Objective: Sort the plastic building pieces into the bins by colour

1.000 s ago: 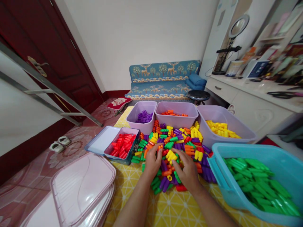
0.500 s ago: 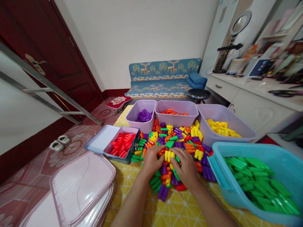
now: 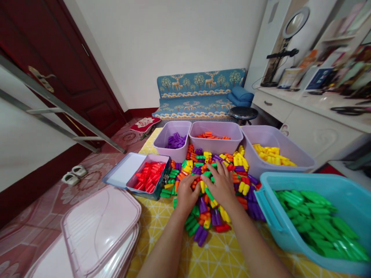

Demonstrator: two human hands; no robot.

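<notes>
Held low over a loose pile of short plastic tubes in mixed colours (image 3: pixel 203 205), many joined in rows, at the middle of a yellow tablecloth with white geometric lines (image 3: pixel 207 260). At the pile's left, a bare left hand (image 3: pixel 188 194), thumb and fingers curved round orange-red tubes (image 3: pixel 195 182) — too hidden to tell gripping from touching. Just beside, a bare right hand (image 3: pixel 221 184), fingers spread and loosely bent above green tubes (image 3: pixel 208 194), no clear grip. Close together, probably for shared work in one small patch.

Ringed round the pile, one colour per container, likely for short reach: a pale lilac plastic tub of purple tubes (image 3: pixel 174 155), a matching tub of orange tubes (image 3: pixel 216 146), a wider lilac tub of yellow tubes (image 3: pixel 285 144), a turquoise plastic tub of green tubes (image 3: pixel 274 224), a blue hinged box of red tubes (image 3: pixel 124 170). Stacked at near left, translucent pale pink lids (image 3: pixel 101 227), presumably clear of both arms.

Tight along the far edge, against raised lilac walls; tight at right, against the turquoise rim. Most open room nearside — bare cloth between the forearms — and above the rims.
</notes>
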